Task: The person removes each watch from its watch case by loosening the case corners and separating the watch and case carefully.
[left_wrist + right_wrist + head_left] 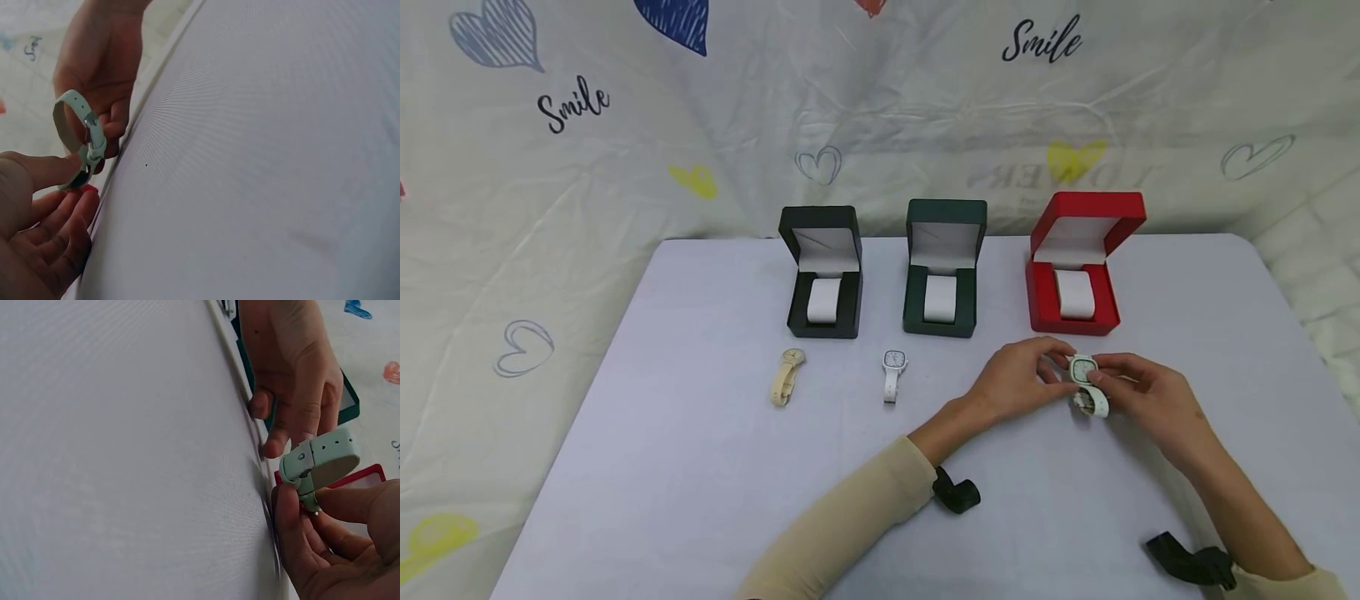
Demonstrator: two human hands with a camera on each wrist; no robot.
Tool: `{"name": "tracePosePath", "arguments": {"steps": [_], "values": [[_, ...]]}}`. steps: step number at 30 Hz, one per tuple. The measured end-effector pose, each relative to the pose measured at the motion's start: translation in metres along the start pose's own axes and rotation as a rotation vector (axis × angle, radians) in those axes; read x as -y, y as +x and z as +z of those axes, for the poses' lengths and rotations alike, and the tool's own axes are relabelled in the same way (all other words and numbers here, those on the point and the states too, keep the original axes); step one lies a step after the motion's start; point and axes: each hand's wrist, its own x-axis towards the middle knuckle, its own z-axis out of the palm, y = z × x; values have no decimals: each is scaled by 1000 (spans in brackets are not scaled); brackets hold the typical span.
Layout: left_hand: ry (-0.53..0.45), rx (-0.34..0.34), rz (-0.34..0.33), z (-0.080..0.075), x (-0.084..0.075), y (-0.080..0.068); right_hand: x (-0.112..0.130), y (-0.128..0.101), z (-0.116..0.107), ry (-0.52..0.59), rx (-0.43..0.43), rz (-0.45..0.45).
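Observation:
Both hands hold a pale green wristwatch (1082, 370) in front of the red box, its strap buckled into a loop. My left hand (1026, 379) pinches one side of the watch between thumb and fingers. From the other side, my right hand (1157, 404) grips it near the case. The strap (76, 103) curves up between the hands in the left wrist view, and its buckle and holes show in the right wrist view. Just beyond the hands stands the open red watch box (1037, 308) with a white cushion (1075, 294) inside.
An open black box (797, 317) and an open dark green box (916, 317) stand left of the red one, each with a white cushion. Before them lie a beige watch (786, 379) and a white watch (892, 375) on the white table (700, 500).

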Motion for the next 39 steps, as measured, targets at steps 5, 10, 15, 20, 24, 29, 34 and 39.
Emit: {"name": "tracePosePath", "arguments": {"steps": [5, 10, 15, 20, 24, 29, 34, 39], "values": [[40, 1, -15, 0, -2, 2, 1, 1, 0, -10, 0, 5], [37, 1, -11, 1, -1, 2, 2, 0, 1, -30, 0, 24], [43, 6, -9, 2, -1, 2, 0, -1, 2, -21, 7, 21], [65, 10, -12, 2, -2, 1, -2, -1, 3, -11, 19, 20], [98, 14, -14, 2, -3, 1, -3, -1, 3, -40, 24, 42], [119, 18, -20, 1, -2, 1, -3, 0, 4, -66, 33, 50], [135, 17, -26, 2, 0, 1, -4, 1, 6, -92, 36, 42], [150, 21, -27, 2, 1, 1, -4, 1, 7, -112, 31, 40]]}}
